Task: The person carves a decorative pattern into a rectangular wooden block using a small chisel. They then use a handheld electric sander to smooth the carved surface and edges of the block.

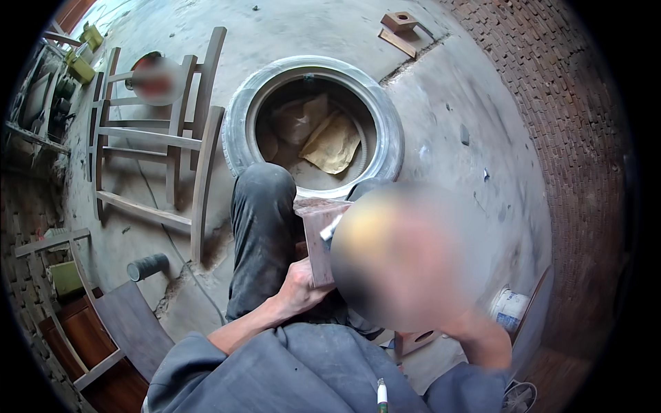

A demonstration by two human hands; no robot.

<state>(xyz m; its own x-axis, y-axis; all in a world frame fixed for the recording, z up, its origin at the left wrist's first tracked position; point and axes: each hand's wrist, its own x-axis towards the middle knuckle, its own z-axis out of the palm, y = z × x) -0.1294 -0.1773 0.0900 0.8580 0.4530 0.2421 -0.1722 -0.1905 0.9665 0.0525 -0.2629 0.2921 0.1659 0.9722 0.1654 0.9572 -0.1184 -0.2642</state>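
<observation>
- Two hands work low in my view, close over the lap: the left hand (301,281) is curled shut around the lower part of a reddish-brown wooden piece (318,241), fingers wrapped at its left edge, holding it upright against the knee.
- My right hand is lost inside a large blurred patch to the right of the wood, so I cannot tell how open it is or what it holds; only the right forearm (490,343) shows, coming in from the lower right.
- A small pale tool tip (331,228) touches the wooden piece's right edge, at the rim of the blur.
- Grey sleeves and a grey jacket (303,372) fill the bottom of the frame, with a pen (381,396) standing in the chest pocket.
- Dark dusty trousers cover the left knee (263,206), which rises just left of the wooden piece.
- A white plastic pot (509,310) sits on the floor near the right forearm.
- To the left lie a dark cylinder (147,266) and a dark wooden panel (134,323).
- Beyond the knee, a worn tyre (241,124) lies flat on the concrete floor (454,103), with crumpled tan paper (334,143) inside its ring.
- Unfinished wooden chair frames (186,138) stand left of the tyre.
- Farthest off, small wooden blocks (399,26) rest beside a brick wall (551,89).
</observation>
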